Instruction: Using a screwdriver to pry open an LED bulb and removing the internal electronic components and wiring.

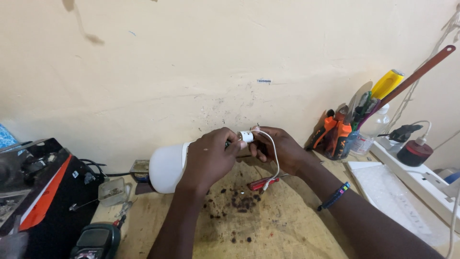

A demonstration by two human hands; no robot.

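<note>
I see left hand (207, 156) clasping bulb (167, 167) over counter (282, 225); right hand (278, 148) pinching its base wire (274, 160) | risk: I judge wire may snap if tugged

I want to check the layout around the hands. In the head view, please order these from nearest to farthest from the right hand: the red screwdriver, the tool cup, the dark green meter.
1. Red screwdriver: on the bench just below the right hand.
2. Tool cup: by the wall, to the hand's right.
3. Dark green meter: far left, at the near bench edge.
</note>
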